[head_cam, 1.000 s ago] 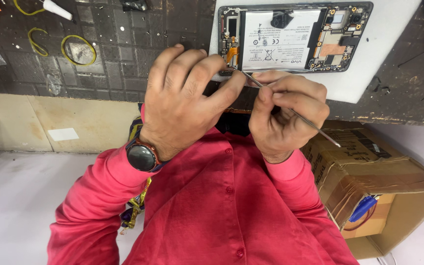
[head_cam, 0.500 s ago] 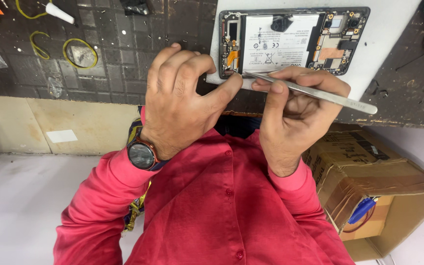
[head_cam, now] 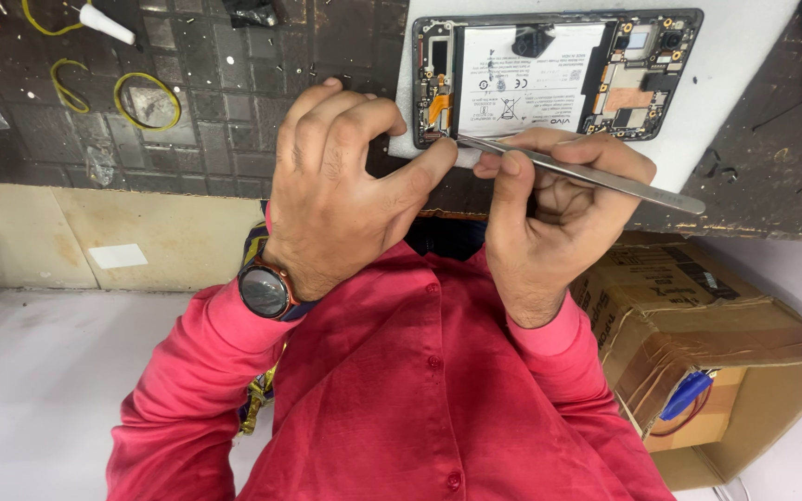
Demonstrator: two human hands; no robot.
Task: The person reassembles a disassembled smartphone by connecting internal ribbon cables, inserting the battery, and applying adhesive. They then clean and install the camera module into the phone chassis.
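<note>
Tweezers on the opened black phone (head_cam: 554, 74), which lies on a white pad.
Right hand (head_cam: 559, 218) now grips slim silver metal tweezers (head_cam: 587, 173) flatter, tip at the phone's lower-left corner; left hand (head_cam: 345, 195) stays curled, thumb pressing that corner.

- Opened phone (head_cam: 549, 74): back cover off, lying flat on a white pad at the far right of the dark bench. White battery fills its middle; circuit boards with copper patches and camera modules sit at its right end, an orange flex strip near its left end.
- Metal tweezers (head_cam: 587, 173): slim, silver, tilted; tip touching the phone's near-left corner, tail pointing right and nearer.
</note>
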